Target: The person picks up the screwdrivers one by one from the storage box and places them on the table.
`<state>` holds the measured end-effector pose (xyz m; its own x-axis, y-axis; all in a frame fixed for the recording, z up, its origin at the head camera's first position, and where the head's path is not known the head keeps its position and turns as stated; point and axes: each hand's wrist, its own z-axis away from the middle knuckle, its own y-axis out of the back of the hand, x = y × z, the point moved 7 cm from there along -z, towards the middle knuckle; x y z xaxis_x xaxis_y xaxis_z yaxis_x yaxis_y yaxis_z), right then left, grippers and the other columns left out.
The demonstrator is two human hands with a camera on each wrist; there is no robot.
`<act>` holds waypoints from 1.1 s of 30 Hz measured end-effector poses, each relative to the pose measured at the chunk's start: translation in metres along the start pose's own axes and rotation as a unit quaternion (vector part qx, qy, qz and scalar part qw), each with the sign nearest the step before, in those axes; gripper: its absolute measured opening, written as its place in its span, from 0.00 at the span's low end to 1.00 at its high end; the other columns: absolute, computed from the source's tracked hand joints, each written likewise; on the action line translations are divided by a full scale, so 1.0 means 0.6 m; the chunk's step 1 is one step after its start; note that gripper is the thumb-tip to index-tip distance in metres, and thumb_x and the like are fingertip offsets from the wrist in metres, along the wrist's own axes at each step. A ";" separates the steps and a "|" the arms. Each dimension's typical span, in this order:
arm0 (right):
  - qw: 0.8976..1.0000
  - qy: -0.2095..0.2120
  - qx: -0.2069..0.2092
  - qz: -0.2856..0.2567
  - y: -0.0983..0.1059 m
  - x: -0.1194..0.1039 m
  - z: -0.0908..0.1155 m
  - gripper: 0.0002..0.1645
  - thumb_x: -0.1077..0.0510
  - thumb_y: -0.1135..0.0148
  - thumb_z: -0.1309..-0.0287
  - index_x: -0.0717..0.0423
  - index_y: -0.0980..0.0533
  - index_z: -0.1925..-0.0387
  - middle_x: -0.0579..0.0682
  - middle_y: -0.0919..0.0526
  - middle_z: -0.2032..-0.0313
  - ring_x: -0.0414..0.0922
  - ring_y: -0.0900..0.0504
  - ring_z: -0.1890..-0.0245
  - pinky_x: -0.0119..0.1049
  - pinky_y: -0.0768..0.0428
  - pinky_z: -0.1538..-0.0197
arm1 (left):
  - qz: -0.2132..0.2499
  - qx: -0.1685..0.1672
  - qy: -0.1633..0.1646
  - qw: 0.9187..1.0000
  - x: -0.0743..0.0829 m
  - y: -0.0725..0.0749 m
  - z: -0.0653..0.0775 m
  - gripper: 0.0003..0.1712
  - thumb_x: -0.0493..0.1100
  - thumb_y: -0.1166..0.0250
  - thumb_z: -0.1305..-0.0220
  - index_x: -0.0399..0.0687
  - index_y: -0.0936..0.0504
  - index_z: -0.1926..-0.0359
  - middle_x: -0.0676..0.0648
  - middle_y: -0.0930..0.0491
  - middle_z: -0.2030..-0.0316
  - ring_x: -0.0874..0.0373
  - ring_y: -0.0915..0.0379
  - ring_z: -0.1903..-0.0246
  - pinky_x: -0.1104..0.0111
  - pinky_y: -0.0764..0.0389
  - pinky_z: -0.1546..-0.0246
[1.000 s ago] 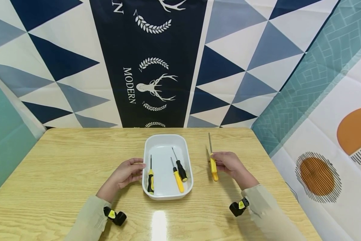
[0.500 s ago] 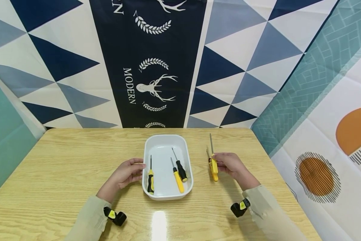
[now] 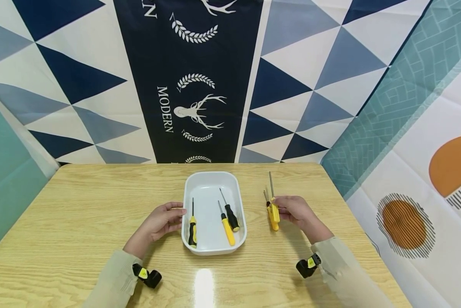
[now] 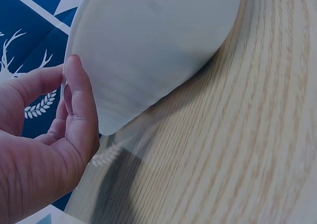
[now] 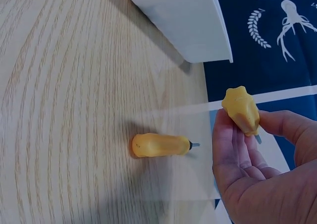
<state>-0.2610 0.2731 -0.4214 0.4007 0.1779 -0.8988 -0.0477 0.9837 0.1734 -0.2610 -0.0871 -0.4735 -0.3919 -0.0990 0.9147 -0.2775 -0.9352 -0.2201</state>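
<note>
My left hand [image 3: 163,220] pinches the left rim of a white plastic tray [image 3: 208,226]; in the left wrist view its thumb and fingers meet at the tray's edge. To the right of the tray, my right hand [image 3: 295,210] holds a screwdriver [image 3: 275,211] by its yellow handle, shaft pointing up and away. Its fluted handle end shows in the right wrist view, between thumb and fingers. Below it, a second yellow-handled screwdriver [image 5: 161,145] lies on the table, partly covered by the held one in the head view.
Inside the tray lie a black-and-yellow screwdriver [image 3: 192,233] at the left, a yellow-handled screwdriver [image 3: 228,231] and a black-handled screwdriver [image 3: 232,218] at the right. Patterned cloth [image 3: 199,60] hangs behind the wooden table [image 3: 99,201].
The right hand has shifted slightly right with its screwdriver, so more of the screwdriver lying on the table shows. The left hand and the tray have stayed put.
</note>
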 end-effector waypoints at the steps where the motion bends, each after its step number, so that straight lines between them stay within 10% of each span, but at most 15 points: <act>1: 1.000 -0.002 0.002 0.000 0.001 0.000 0.000 0.30 0.60 0.45 0.39 0.72 0.36 0.39 0.47 0.17 0.64 0.36 0.21 0.69 0.27 0.19 0.66 | 0.000 0.000 0.000 1.000 0.000 0.000 0.000 0.31 0.39 0.40 0.37 0.33 0.41 0.37 0.52 0.21 0.66 0.65 0.23 0.69 0.74 0.18 0.66; 33: 1.000 -0.004 -0.007 0.006 0.017 0.026 -0.004 0.31 0.59 0.45 0.39 0.75 0.37 0.39 0.42 0.20 0.71 0.36 0.23 0.73 0.26 0.21 0.69 | 0.004 -0.003 -0.001 1.000 -0.001 0.001 -0.001 0.32 0.40 0.40 0.37 0.33 0.42 0.37 0.52 0.21 0.66 0.65 0.22 0.69 0.74 0.18 0.65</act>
<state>-0.2576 0.2859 -0.4349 0.4069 0.1888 -0.8938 -0.0654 0.9819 0.1776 -0.2613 -0.0876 -0.4745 -0.3922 -0.1072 0.9136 -0.2791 -0.9325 -0.2292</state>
